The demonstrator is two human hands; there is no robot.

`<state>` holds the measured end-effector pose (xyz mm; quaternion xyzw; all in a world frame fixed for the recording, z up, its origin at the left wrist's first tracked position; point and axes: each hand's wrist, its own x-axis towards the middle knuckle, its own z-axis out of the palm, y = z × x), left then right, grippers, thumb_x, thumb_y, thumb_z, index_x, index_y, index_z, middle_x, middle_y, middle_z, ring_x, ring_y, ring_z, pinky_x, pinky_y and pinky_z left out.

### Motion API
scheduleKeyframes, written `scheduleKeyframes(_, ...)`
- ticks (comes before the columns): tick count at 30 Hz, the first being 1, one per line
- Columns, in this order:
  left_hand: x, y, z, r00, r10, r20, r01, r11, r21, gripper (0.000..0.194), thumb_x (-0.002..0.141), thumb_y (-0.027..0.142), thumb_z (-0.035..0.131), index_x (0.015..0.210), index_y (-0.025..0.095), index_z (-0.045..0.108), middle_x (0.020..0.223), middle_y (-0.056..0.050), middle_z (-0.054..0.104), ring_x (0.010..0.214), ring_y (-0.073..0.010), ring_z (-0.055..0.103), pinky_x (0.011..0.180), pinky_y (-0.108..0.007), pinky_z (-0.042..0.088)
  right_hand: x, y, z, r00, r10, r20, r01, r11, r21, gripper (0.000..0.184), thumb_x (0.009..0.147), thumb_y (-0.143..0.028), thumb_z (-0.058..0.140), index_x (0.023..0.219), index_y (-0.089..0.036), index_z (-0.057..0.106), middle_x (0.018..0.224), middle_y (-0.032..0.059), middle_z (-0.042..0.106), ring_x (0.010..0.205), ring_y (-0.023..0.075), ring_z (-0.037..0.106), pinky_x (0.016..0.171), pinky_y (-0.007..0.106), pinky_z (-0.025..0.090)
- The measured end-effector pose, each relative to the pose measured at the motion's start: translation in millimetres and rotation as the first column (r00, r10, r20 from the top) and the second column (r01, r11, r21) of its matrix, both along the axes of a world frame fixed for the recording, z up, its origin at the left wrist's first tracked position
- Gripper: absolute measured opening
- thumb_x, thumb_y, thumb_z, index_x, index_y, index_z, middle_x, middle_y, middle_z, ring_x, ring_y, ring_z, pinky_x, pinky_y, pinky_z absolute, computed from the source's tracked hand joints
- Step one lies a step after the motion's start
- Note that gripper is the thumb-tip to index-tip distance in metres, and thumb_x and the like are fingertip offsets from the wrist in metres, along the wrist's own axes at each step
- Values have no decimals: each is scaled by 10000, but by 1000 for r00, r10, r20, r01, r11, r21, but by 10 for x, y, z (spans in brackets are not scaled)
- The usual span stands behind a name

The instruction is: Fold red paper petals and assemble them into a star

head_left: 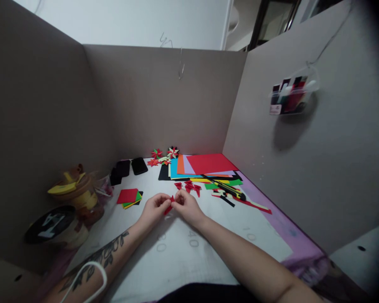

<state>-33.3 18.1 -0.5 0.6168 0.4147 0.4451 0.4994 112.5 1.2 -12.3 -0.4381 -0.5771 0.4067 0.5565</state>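
Note:
Between my two hands is a small piece of folded red paper (168,209), pinched at its edges. My left hand (158,205) grips it from the left with thumb and forefinger. From the right, my right hand (186,205) pinches the same piece, the fingertips of both hands close together. Just beyond my fingers lie several folded red paper pieces (189,186) in a loose group. A stack of small coloured paper squares (128,196), red on top, sits left of my left hand.
Coloured paper sheets (208,164) lie at the back, with folded paper stars (173,152) beside them. A yellow-black utility knife (230,190) rests among paper scraps (224,198) on the right. Jars (77,198) stand at the left; a black phone (139,166) lies behind. Grey panels surround the table.

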Motion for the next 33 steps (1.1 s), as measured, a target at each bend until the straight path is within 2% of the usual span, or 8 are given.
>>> scheduleKeyframes(4, -29, 27, 0, 998, 25, 56, -19, 994, -109, 225, 672, 333, 640, 764, 130, 613, 603, -4, 620, 500, -96, 507, 484, -199, 374, 5, 27, -35, 979, 106, -172, -119, 991, -67, 135, 702, -257, 594, 787, -209, 501, 628, -44, 534, 573, 115, 514, 572, 240, 387)
scheduleKeyframes(10, -40, 40, 14, 987, 77, 139, -52, 984, -171, 263, 633, 348, 676, 768, 130, 621, 582, 9, 616, 485, -95, 503, 474, -198, 372, 29, 64, -60, 969, 93, -231, -114, 990, -80, 200, 660, -251, 662, 793, -204, 521, 673, -30, 573, 603, 120, 550, 604, 252, 418)
scheduleKeyframes(17, -30, 19, -2, 993, 35, 110, -22, 993, -119, 249, 660, 325, 659, 792, 120, 606, 632, -10, 625, 543, -109, 541, 533, -213, 408, 11, 63, -80, 988, 65, -143, -71, 997, -34, 155, 672, -211, 622, 776, -186, 510, 649, -39, 533, 586, 104, 505, 572, 227, 390)
scheduleKeyframes(21, -39, 2, 28, 996, -17, 92, 26, 995, -97, 318, 652, 303, 662, 907, 136, 573, 661, -1, 623, 583, -120, 566, 582, -232, 434, 31, 47, -36, 999, 32, -16, -32, 999, 22, 112, 678, -196, 581, 721, -181, 478, 632, -50, 486, 564, 91, 458, 539, 210, 357)
scheduleKeyframes(24, -57, -3, 72, 998, -50, -24, 50, 999, -18, 318, 658, 269, 645, 944, 147, 577, 660, 5, 618, 605, -125, 567, 591, -233, 427, 47, 9, 22, 991, 51, 123, -59, 996, 68, 73, 695, -190, 552, 706, -181, 481, 633, -46, 485, 574, 94, 449, 543, 212, 355)
scheduleKeyframes(27, -73, -1, 96, 987, -69, -146, 76, 996, 40, 169, 671, 245, 611, 804, 141, 605, 667, -11, 628, 618, -130, 566, 587, -230, 416, 53, -18, 52, 987, 14, 163, -31, 994, 105, 46, 702, -180, 535, 708, -181, 490, 651, -38, 501, 595, 100, 461, 559, 217, 366)
scheduleKeyframes(30, -73, 2, 89, 984, -95, -150, 95, 995, -6, 105, 660, 228, 602, 713, 140, 583, 633, 0, 616, 561, -110, 543, 528, -206, 391, 51, -11, 31, 992, -42, 122, 28, 993, 116, 41, 697, -172, 536, 709, -179, 497, 654, -35, 504, 600, 102, 470, 567, 220, 378)
scheduleKeyframes(33, -64, 1, 79, 994, -73, -79, 65, 992, -109, 137, 649, 247, 618, 715, 141, 561, 539, 32, 571, 453, -78, 478, 455, -179, 344, 46, 11, -15, 997, -25, 68, 20, 997, 74, 58, 709, -198, 550, 761, -173, 541, 686, -19, 544, 623, 111, 504, 588, 228, 403)
